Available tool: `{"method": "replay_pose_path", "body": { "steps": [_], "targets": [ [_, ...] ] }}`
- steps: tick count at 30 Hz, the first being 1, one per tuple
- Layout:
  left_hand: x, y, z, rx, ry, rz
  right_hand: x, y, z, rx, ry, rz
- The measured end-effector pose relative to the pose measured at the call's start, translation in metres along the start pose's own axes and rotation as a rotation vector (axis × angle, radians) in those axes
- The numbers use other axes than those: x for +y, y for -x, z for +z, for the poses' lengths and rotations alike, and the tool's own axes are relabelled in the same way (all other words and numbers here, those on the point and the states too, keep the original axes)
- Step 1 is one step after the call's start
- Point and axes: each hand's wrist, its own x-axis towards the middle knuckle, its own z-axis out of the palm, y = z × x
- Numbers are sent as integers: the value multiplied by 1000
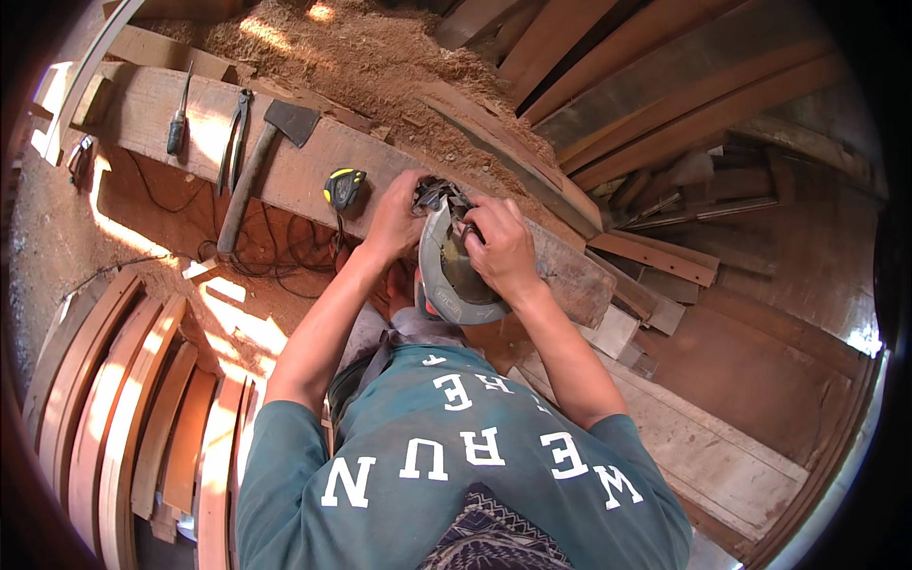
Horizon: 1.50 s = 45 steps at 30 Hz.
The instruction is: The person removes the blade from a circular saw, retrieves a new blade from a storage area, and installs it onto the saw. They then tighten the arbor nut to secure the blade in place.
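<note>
On the thick wooden plank in front of me rests what looks like a circular saw [463, 285], with a rounded grey guard and a dark mechanism at its far end. My left hand [397, 217] is closed against that dark end from the left. From the right, my right hand [502, 237] has its fingers bent onto the saw beside the guard; a ring shows on one finger. What exactly the fingertips pinch is hidden. Just left of my left hand lies a black and yellow tape measure [344, 188].
Farther left on the plank [318, 157] lie a hatchet [261, 157], long-handled pincers [234, 142] and a screwdriver [179, 119]. Sawdust [370, 62] heaps up behind. Black cable [285, 252] tangles below. Curved wooden pieces [123, 408] stand at left; boards [646, 85] lean far right.
</note>
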Motion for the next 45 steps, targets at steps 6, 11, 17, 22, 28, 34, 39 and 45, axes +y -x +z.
{"method": "replay_pose_path", "body": {
  "steps": [6,11,17,22,28,34,39,45],
  "targets": [
    [-1,-17,-16,-156,55,1,-1,-2,2,5,-44,137],
    [-1,-28,-19,-230,12,63,0,-4,1,-11,-2,117],
    [-12,-30,-10,-196,20,110,4,-3,1,3,13,122],
    [-21,-33,-8,-205,-15,178,8,3,2,30,-14,189],
    [-25,-34,-6,-175,15,268,9,4,11,64,9,210],
    [-27,-33,-7,-179,4,264,2,1,6,-8,-93,405],
    [-35,-31,0,-132,80,270,3,3,9,-4,-109,408],
    [-36,-30,3,-100,76,272,8,9,9,54,69,151]
  ]
}}
